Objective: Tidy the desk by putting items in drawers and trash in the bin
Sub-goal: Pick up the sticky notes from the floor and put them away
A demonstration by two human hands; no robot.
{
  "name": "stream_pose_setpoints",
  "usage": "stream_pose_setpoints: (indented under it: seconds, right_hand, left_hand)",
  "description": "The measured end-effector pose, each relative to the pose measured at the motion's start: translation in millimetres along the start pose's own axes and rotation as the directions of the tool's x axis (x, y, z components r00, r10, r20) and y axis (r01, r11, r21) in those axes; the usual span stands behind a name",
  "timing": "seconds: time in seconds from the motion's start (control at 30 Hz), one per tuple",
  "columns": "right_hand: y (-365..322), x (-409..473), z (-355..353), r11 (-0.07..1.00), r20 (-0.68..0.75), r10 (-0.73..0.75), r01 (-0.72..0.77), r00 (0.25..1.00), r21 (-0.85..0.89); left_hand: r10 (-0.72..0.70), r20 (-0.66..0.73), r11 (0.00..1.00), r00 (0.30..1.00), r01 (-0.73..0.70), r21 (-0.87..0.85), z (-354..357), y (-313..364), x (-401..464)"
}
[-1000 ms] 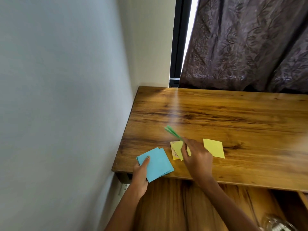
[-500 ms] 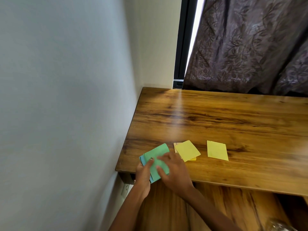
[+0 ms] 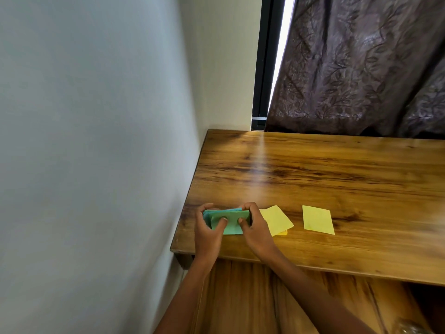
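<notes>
At the near left corner of the brown wooden desk (image 3: 337, 179), a small stack of green and blue square paper notes (image 3: 231, 221) sits between the left hand (image 3: 208, 230) at its 9 o'clock and the right hand (image 3: 254, 229) at its 3 o'clock. The stack shows a green top sheet with blue edges behind. Both hands pinch it, thumbs on top and fingers curled round its sides; two yellow paper squares (image 3: 277, 220) (image 3: 317, 220) lie at 3 o'clock.

The desk (image 3: 313, 169) is running off the right edge, and the curtain (image 3: 361, 68) off the top. A yellow sheet (image 3: 277, 220) is covering an orange one (only a corner is peeking out). Something glassy (image 3: 409, 329) is sitting blurred at the bottom edge, cropped and unidentifiable.
</notes>
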State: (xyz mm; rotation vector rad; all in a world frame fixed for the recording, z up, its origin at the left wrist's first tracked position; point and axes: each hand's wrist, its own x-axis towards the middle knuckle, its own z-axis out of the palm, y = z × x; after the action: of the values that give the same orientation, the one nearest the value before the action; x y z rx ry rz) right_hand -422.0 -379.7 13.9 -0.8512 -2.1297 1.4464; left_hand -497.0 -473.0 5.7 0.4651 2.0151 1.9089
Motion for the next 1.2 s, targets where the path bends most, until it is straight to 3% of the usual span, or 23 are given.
stream_pose_setpoints:
  seconds: [0.13, 0.27, 0.43, 0.6, 0.8, 1.0, 1.2]
  right_hand:
    - [13, -3, 11, 0.995, 0.059, -0.008, 0.002, 0.998, 0.101]
    - [10, -2, 16, 0.970, 0.032, 0.066, -0.071, 0.997, 0.233]
    - [10, 2, 21, 0.979, -0.069, 0.068, -0.053, 0.995, 0.198]
    - [6, 1, 23, 0.974, -0.101, 0.061, -0.037, 0.993, 0.224]
    - [19, -15, 18, 0.989, -0.019, -0.066, 0.068, 0.998, 0.129]
    - [21, -24, 12, 0.988, -0.205, -0.127, 0.106, 0.970, -0.110]
    - [37, -26, 10, 0.959, -0.075, 0.003, -0.024, 0.997, -0.283]
  left_hand:
    - [-0.123, 0.082, 0.982, 0.989, 0.133, -0.134, 5, -11, -11]
    - [-0.165, 0.068, 0.954, 0.984, 0.177, -0.242, 11, -7, -13]
    - [-0.146, 0.011, 0.986, 0.989, 0.146, -0.085, 18, -13, -13]
    - [-0.060, 0.073, 0.998, 0.996, 0.058, 0.029, 15, -35, -19]
    - [-0.007, 0.009, 0.974, 1.000, 0.004, 0.228, 9, -45, -14]
    - [0.156, -0.025, 0.946, 0.987, -0.142, 0.292, 5, -39, -17]
    - [0.089, 0.020, 0.912, 0.996, -0.090, 0.399, -2, -51, -21]
